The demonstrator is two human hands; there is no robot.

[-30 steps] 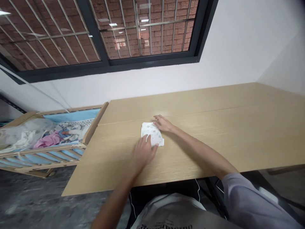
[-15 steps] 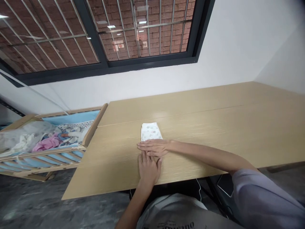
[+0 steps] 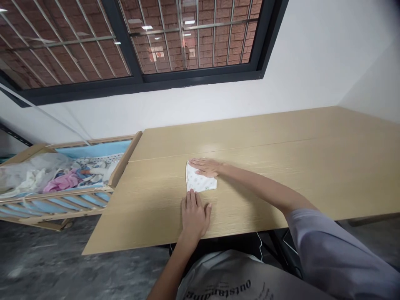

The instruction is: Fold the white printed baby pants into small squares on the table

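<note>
A small white folded cloth with a faint printed pattern lies flat on the light wood table. My right hand rests flat across its far part, fingers stretched to the left, hiding that end. At the near edge of the cloth, the fingertips of my left hand touch its lower left corner. The fingers of the left hand point away from me and the thumb stands apart. Neither hand grips anything.
Left of the table stands a wooden crib with blue lining, holding a pink cloth, white fabrics and clear plastic. Beyond the table are a white wall and a dark-framed barred window. Cables hang below the table's front edge.
My right hand has slid away from me, from the cloth's near edge to its far part. The near portion of the cloth now shows. My left hand stays nearly in place.
</note>
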